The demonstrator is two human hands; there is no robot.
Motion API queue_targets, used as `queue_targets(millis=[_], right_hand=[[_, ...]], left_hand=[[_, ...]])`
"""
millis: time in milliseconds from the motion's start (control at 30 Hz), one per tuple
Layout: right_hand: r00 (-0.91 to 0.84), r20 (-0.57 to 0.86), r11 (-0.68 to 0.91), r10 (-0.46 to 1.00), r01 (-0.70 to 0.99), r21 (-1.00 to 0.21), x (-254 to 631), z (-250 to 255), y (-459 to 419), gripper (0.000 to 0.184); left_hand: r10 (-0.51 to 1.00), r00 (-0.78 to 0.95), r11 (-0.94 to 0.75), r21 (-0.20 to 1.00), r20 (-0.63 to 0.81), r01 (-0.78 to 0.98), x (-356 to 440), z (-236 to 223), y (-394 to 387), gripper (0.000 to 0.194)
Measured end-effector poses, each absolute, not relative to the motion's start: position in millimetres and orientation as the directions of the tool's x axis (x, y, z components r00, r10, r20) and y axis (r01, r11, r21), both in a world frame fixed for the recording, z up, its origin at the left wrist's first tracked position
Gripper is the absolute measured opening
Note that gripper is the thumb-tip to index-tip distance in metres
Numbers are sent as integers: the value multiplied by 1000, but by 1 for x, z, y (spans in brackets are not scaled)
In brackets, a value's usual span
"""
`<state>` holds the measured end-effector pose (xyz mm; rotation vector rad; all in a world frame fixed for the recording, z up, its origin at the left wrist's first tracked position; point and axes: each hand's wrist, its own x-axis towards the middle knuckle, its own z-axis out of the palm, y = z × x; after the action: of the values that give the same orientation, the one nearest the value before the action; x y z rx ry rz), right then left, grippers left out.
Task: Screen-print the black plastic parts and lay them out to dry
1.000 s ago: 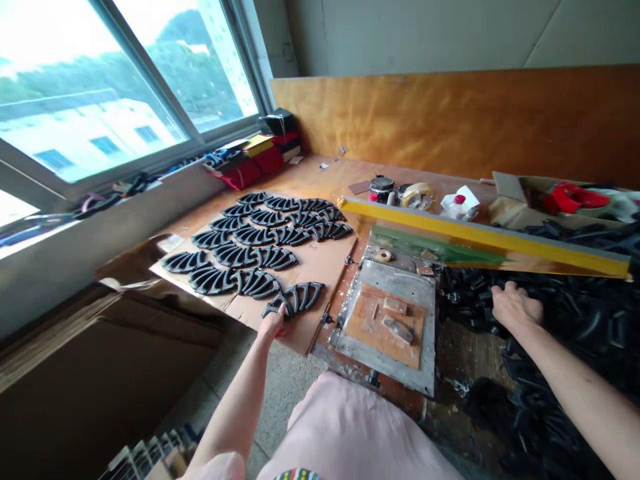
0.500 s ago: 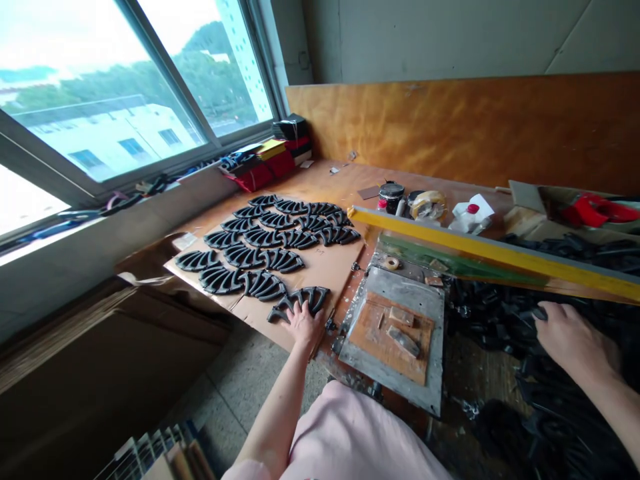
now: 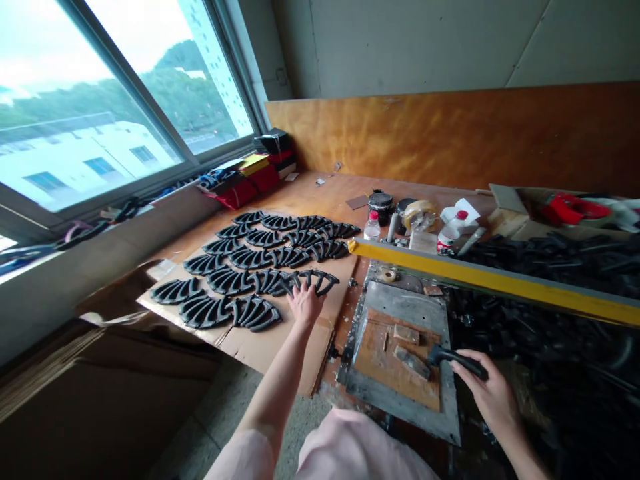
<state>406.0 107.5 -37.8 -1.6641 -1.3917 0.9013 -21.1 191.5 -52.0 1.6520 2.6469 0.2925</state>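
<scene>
My right hand (image 3: 493, 390) grips one end of a black handle-like piece (image 3: 465, 363); its thicker far end is over the right edge of a metal plate (image 3: 370, 383). On the left, my left hand (image 3: 306, 305) has its fingers over a small fan of similar black pieces (image 3: 323, 281), holding them at the right end of a row. Its fingertips are partly hidden among them. Several more overlapping fans of black pieces (image 3: 205, 312) lie in rows on a flat cardboard sheet (image 3: 295, 347).
A wooden board (image 3: 373, 353) with small blocks (image 3: 411, 362) lies on the plate. A yellow bar (image 3: 480, 270) crosses above a heap of black pieces (image 3: 530, 320). Behind it are a red-capped bottle (image 3: 373, 229), a black jar (image 3: 381, 207) and tape rolls (image 3: 420, 215). Windows line the left.
My left hand has moved the small fan away from the cardboard's near edge to the row's end. My right hand has come left from the heap with a black piece. The view has shifted.
</scene>
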Motion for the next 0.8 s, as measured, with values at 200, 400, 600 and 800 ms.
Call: queue_targets(millis=[200,400,600,800], right_hand=[[174,-87,-146,981,367,-919,379,-39,103,38],[34,3,-13,999,470,-883,342,-45,104,17],[-153,273,302,950,682,-666,322,-49,117,13],[-324,346,455,880,785,-420,316,-49,125,23]], left_hand=[[939,-328,344,232,-105,910,-31,-68,266,48],[951,-279,305,253,-131,918,-39,-94,274,59],[950,-297,313,272,-100,910,-41,-95,272,60],[950,-311,263,493,17,829,-22,-66,251,49]])
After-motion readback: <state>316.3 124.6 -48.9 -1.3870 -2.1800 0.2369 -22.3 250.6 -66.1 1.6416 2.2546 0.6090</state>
